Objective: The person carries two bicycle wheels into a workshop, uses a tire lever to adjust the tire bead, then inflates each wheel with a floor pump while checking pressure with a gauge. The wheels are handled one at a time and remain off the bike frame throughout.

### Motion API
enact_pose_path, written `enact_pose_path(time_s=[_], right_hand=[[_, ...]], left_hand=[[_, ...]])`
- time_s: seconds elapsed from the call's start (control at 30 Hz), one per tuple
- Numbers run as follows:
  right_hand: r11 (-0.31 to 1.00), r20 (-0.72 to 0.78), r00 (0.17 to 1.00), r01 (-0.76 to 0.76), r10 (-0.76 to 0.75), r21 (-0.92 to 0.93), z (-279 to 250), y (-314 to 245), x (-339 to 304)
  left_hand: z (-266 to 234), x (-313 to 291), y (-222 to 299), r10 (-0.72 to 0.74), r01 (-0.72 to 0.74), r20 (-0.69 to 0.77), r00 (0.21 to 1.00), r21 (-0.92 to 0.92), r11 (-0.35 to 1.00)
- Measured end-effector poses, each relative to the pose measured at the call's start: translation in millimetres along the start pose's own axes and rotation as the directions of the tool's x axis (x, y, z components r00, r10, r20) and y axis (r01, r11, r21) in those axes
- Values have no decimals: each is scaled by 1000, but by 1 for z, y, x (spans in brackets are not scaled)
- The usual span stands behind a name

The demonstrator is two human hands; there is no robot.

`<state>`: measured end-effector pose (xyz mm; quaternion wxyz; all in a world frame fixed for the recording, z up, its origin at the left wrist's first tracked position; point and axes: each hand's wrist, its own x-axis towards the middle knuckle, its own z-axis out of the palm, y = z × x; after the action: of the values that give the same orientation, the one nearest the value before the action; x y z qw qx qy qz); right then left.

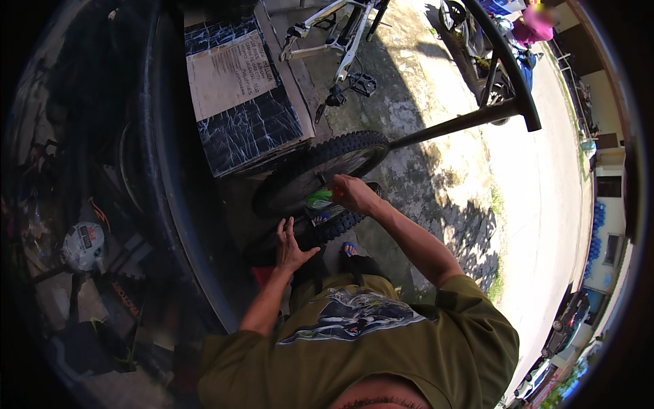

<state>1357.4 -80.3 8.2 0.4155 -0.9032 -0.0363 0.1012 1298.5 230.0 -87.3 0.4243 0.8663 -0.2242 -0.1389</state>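
A bicycle wheel with a black knobby tyre (351, 141) stands in front of me. A second stretch of knobby tyre (344, 225) shows nearer my feet. My right hand (353, 194) is closed beside the wheel, and a bit of red shows at its fingers. What it grips is mostly hidden. Just left of those fingers is a green and clear thing (319, 199), too small to name. My left hand (293, 251) is held nearer me with its fingers spread, close to the lower tyre, and nothing shows in it.
A box with black marbled covering (252, 136) stands behind the wheel. Beyond lies a white bicycle frame (351, 44) with a pedal (362, 84). A black metal post (463, 123) reaches rightward. Dark glass (157, 204) runs along the left. A person in pink (531, 28) is far off.
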Motion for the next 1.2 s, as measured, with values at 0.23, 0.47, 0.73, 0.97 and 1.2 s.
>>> enact_pose_path(time_s=[0.23,0.47,0.73,0.97,1.2], right_hand=[[988,119,981,156,-153,-14,130,-24,-42],[987,412,897,148,-159,60,105,-44,-35],[824,-121,992,-104,44,-556,29,16,55],[645,-92,975,-205,204,-736,12,112,102],[639,77,997,72,-21,-766,26,119,59]], left_hand=[[0,2,11,-14,14,-24,1000,-24,1000],[2,3,0,-210,206,113,971,48,977],[5,-31,5,-54,68,121,991,-116,991],[1,-47,7,110,-109,339,934,-21,994],[16,-49,3,64,-130,387,920,147,981]])
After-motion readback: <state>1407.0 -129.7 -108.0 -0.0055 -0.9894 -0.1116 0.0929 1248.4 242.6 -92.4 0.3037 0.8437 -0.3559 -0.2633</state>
